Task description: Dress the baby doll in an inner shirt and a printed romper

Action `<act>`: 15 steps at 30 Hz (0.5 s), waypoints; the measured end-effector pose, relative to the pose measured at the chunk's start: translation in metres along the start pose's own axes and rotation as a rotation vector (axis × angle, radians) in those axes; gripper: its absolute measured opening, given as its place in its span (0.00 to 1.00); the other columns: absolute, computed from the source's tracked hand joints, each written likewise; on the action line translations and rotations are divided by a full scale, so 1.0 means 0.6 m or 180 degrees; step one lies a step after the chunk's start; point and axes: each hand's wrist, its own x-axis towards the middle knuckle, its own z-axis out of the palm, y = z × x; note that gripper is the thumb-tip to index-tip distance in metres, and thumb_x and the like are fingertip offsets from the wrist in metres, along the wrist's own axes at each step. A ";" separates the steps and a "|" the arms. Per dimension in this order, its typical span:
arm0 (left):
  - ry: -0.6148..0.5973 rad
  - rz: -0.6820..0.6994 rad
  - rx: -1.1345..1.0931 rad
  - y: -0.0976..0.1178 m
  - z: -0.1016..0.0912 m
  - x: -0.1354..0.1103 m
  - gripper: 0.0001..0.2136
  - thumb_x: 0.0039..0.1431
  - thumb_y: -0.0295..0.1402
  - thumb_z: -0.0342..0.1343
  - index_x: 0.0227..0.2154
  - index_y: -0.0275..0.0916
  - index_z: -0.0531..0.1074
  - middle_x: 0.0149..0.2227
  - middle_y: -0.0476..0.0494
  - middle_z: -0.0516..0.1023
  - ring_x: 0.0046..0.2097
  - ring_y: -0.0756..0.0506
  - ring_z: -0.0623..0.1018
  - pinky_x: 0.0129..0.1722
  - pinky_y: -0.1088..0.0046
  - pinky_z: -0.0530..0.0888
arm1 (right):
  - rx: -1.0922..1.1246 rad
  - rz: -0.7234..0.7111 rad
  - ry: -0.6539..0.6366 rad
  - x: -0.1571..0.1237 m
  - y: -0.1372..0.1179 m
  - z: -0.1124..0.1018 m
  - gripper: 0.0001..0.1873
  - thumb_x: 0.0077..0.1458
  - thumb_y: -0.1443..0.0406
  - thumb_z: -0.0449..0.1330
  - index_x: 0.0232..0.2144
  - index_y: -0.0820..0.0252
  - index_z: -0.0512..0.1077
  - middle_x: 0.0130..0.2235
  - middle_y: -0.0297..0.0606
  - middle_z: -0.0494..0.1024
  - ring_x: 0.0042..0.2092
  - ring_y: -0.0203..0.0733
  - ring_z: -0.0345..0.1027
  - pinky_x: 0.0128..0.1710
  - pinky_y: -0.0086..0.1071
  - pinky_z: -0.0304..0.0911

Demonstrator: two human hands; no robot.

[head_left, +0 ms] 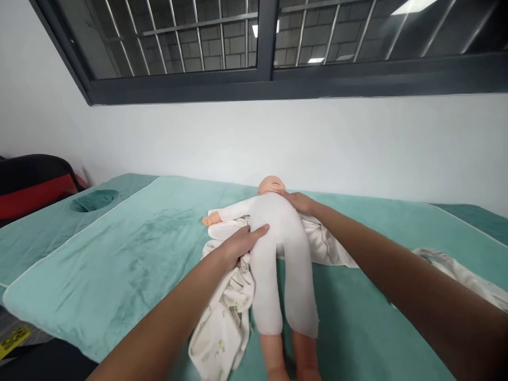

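Note:
A baby doll (278, 227) with a white cloth body lies on its back, its head toward the wall and its feet toward me. At the doll's hip on the left is my left hand (245, 242), thumb over the front and fingers tucked out of sight behind its side. My right hand (298, 202) grips the doll's shoulder near the neck, its fingers partly hidden. A printed white baby garment (223, 323) lies crumpled beside and partly beneath the doll. More white cloth (327, 246) spreads out under its right side.
The teal padded bed (119, 254) has a round face hole (95, 201) at its left end. Another white cloth (464, 272) lies to the right, beyond my forearm. A black and red chair (37, 188) stands at the left. Behind the bed rises a white wall (254, 143) with a dark-framed window (265, 79).

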 end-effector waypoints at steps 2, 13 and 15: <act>0.0124 -0.0123 -0.0186 0.010 0.003 0.004 0.34 0.50 0.57 0.55 0.54 0.39 0.68 0.50 0.35 0.77 0.48 0.36 0.78 0.42 0.68 0.76 | 0.0017 0.0065 -0.0148 0.017 -0.002 -0.010 0.50 0.50 0.31 0.40 0.45 0.66 0.76 0.52 0.56 0.75 0.53 0.58 0.69 0.52 0.41 0.61; 0.0987 0.0044 -0.0261 0.069 -0.147 -0.019 0.33 0.48 0.55 0.59 0.53 0.37 0.71 0.50 0.36 0.78 0.49 0.34 0.77 0.42 0.66 0.75 | 0.0297 -0.0233 -0.0429 0.119 -0.169 -0.013 0.44 0.45 0.31 0.50 0.45 0.60 0.76 0.49 0.51 0.78 0.51 0.61 0.69 0.51 0.46 0.63; 0.1013 0.0105 -0.0354 0.059 -0.197 -0.028 0.31 0.49 0.54 0.59 0.51 0.36 0.72 0.48 0.36 0.79 0.49 0.35 0.77 0.43 0.65 0.76 | 0.0298 -0.0346 -0.0432 0.146 -0.212 0.015 0.45 0.45 0.31 0.50 0.44 0.62 0.75 0.49 0.52 0.77 0.52 0.62 0.68 0.51 0.46 0.62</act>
